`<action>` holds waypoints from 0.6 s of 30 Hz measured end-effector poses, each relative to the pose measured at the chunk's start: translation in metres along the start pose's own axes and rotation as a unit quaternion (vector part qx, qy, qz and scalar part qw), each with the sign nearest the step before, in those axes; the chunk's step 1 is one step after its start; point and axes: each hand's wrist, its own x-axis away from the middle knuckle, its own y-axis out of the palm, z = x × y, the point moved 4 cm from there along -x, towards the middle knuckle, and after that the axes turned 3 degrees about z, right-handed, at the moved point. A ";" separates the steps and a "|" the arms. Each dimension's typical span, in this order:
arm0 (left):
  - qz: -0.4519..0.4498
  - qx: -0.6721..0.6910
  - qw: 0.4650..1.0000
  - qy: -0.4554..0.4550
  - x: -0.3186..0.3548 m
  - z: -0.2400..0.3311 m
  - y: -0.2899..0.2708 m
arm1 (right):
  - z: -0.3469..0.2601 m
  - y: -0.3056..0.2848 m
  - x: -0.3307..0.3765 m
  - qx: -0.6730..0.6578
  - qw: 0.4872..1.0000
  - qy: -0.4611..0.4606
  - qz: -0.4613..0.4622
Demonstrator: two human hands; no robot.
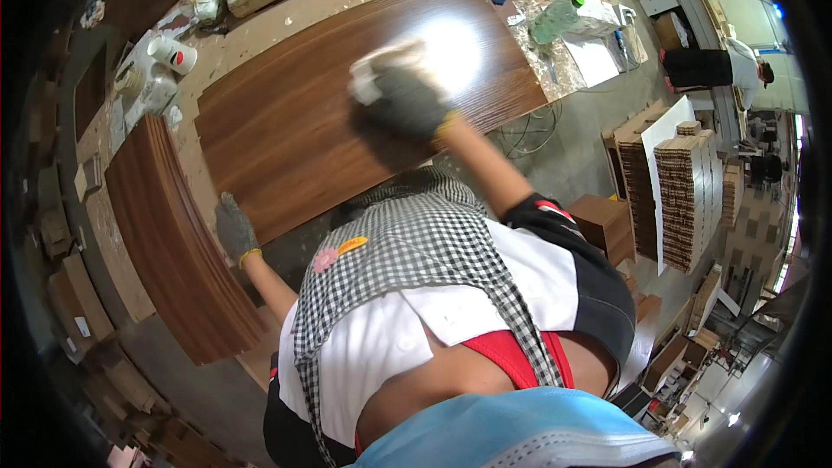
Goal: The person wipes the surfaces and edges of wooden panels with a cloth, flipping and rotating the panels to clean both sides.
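Note:
A large dark-brown wood-grain panel [286, 113] lies flat across the worktable. My right hand [407, 104], in a dark grey glove, presses a crumpled white cloth [381, 65] onto the panel's face, right of its middle; the hand looks a little blurred. My left hand [234, 227], gloved too, rests at the panel's near left corner with its fingers stretched out and nothing seen in them. Just left of it stands a stack of reddish-brown boards [169, 243]. Light glares off the panel beyond the cloth.
Along the table's [260, 39] far side are a white paper cup [172, 54], a green plastic bottle [555, 19] and several jars. Stacked cardboard [685, 199] stands on the floor at right. One person [737, 69] is at far right; another's gloved hand [94, 4] shows at upper left.

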 end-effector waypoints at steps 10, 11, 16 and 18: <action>0.006 0.000 1.000 -0.031 0.009 0.003 0.005 | 0.199 0.015 -0.097 0.112 0.977 0.162 -0.081; 0.011 0.020 1.000 -0.013 0.004 0.004 0.006 | 0.256 0.013 -0.092 0.136 0.958 0.221 -0.124; -0.014 0.041 0.999 -0.008 -0.009 -0.011 0.006 | 0.309 -0.023 -0.105 0.129 0.942 0.305 0.051; -0.052 0.039 0.998 0.010 -0.015 -0.006 0.004 | 0.299 -0.012 -0.098 -0.162 0.913 0.367 0.072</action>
